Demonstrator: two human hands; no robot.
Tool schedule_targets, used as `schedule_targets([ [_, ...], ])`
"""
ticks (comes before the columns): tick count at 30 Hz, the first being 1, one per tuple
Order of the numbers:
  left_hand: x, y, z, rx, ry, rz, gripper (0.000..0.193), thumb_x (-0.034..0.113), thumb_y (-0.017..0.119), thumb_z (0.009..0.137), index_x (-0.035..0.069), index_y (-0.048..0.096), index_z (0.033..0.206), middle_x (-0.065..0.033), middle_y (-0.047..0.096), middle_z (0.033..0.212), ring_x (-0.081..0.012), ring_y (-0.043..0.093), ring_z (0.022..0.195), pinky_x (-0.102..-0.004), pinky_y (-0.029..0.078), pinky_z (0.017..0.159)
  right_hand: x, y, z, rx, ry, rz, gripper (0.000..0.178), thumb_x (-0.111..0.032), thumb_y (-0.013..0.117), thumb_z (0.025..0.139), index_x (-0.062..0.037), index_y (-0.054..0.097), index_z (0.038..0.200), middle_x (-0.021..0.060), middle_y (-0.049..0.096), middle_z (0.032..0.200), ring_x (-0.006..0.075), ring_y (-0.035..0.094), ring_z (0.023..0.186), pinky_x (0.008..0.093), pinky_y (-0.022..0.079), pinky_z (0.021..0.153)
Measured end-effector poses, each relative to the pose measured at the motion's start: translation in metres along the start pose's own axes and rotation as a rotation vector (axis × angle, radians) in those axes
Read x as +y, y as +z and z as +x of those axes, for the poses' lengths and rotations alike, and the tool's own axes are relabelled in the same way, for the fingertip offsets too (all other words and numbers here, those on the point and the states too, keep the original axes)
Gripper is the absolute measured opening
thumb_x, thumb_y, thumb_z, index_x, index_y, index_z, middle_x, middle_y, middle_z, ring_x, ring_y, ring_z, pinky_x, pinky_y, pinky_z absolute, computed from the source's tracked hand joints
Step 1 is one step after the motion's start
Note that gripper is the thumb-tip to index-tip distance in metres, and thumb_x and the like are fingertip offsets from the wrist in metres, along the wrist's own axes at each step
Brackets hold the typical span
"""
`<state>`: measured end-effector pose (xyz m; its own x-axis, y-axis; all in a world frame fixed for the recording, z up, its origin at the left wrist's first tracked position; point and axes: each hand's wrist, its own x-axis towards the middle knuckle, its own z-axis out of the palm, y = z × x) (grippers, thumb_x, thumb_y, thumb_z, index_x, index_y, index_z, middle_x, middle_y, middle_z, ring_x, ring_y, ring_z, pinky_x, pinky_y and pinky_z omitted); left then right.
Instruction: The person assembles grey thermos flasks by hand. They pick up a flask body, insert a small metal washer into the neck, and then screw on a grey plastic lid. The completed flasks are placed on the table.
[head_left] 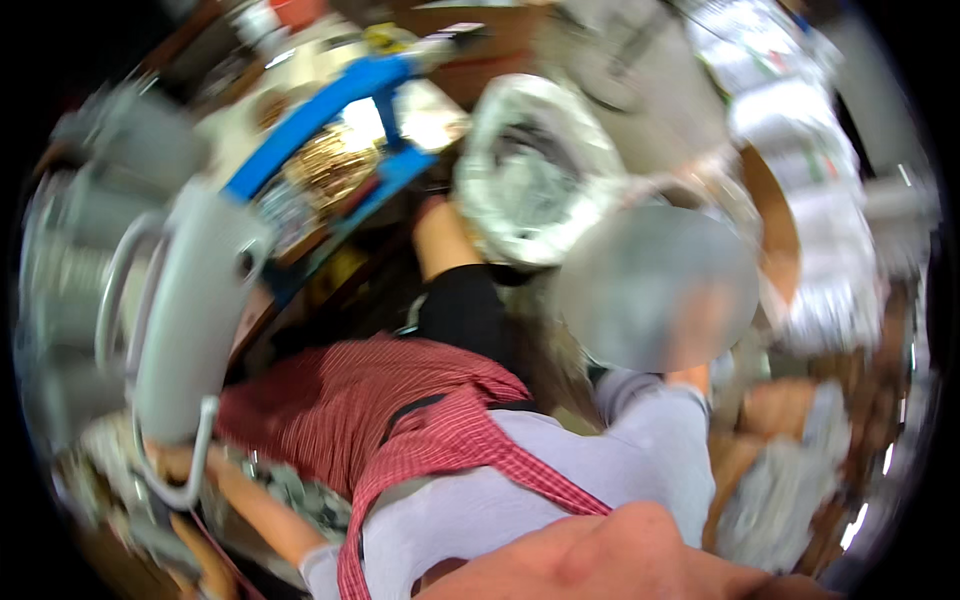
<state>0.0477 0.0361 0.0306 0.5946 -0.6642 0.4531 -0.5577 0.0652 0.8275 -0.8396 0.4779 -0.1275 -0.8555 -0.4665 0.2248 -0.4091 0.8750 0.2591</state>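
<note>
At the left, my left hand (178,461) is closed at the lower end of a grey-white plastic piece with loop handles (190,310). The piece stands tilted, and it hides most of my fingers. Toward the right, my right hand (698,315) holds up a frosted round plastic disc (625,275). My fingers show only dimly through it, blurred by motion. Just beyond the disc is a bin lined with a white bag (475,190), with clear, crumpled plastic inside.
A blue frame (315,130) on a workbench borders shiny gold-coloured pieces (335,165). Stacked grey plastic containers (80,270) line the far left. White wrapped bundles (810,170) pile up at the right beside a cardboard box (775,225). Plastic bags (785,500) lie near at the right.
</note>
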Motion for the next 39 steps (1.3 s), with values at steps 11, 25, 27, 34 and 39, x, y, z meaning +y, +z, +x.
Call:
schedule_targets([
  [11, 0.004, -0.057, -0.042, 0.140, -0.357, -0.622, 0.056, 0.049, 0.043, 0.099, 0.000, 0.053, 0.125, -0.0136, 0.059, 0.119, -0.0238, 0.061, 0.102, -0.0350, 0.052, 0.083, -0.373, -0.313, -0.039, -0.160, -0.801, 1.606, 0.068, -0.042, 0.076, 0.075, 0.0051, 0.056, 0.121, 0.0165, 0.062, 0.108, 0.0273, 0.062, 0.094, 0.0388, 0.048, 0.086],
  [25, -0.020, -0.136, -0.088, 0.263, -0.395, -0.427, 0.042, 0.042, 0.043, 0.101, 0.006, 0.063, 0.111, -0.0036, 0.066, 0.098, -0.0135, 0.064, 0.086, -0.0269, 0.052, 0.074, -0.570, -0.510, -0.209, -0.079, -2.033, 1.920, 0.080, -0.022, 0.084, 0.059, 0.0113, 0.054, 0.125, 0.0162, 0.055, 0.094, 0.0282, 0.055, 0.085, 0.0608, 0.032, 0.108],
  [27, -0.008, -0.138, -0.082, 0.332, -0.516, -0.506, 0.045, 0.041, 0.043, 0.101, 0.003, 0.065, 0.109, -0.0045, 0.068, 0.095, -0.0143, 0.065, 0.082, -0.0274, 0.053, 0.071, -0.575, -0.503, -0.211, -0.107, -2.027, 1.911, 0.080, -0.022, 0.084, 0.059, 0.0126, 0.054, 0.125, 0.0161, 0.055, 0.093, 0.0278, 0.055, 0.085, 0.0612, 0.031, 0.108],
  [34, 0.003, -0.180, -0.055, 0.319, -0.365, -0.441, 0.049, 0.041, 0.042, 0.101, -0.001, 0.064, 0.110, -0.0082, 0.069, 0.095, -0.0149, 0.066, 0.082, -0.0295, 0.054, 0.067, -0.599, -0.495, -0.229, -0.254, -1.888, 1.873, 0.070, -0.036, 0.080, 0.065, 0.0064, 0.060, 0.117, 0.0151, 0.053, 0.094, 0.0269, 0.051, 0.084, 0.0353, 0.043, 0.075],
  [39, -0.013, -0.177, -0.030, 0.433, -0.601, -0.650, 0.038, 0.038, 0.048, 0.100, 0.005, 0.065, 0.109, -0.0017, 0.067, 0.091, -0.0110, 0.062, 0.076, -0.0271, 0.051, 0.069, -0.595, -0.506, -0.239, -0.099, -2.171, 1.860, 0.077, -0.040, 0.082, 0.066, 0.0108, 0.058, 0.120, 0.0153, 0.052, 0.092, 0.0271, 0.051, 0.082, 0.0612, 0.030, 0.107],
])
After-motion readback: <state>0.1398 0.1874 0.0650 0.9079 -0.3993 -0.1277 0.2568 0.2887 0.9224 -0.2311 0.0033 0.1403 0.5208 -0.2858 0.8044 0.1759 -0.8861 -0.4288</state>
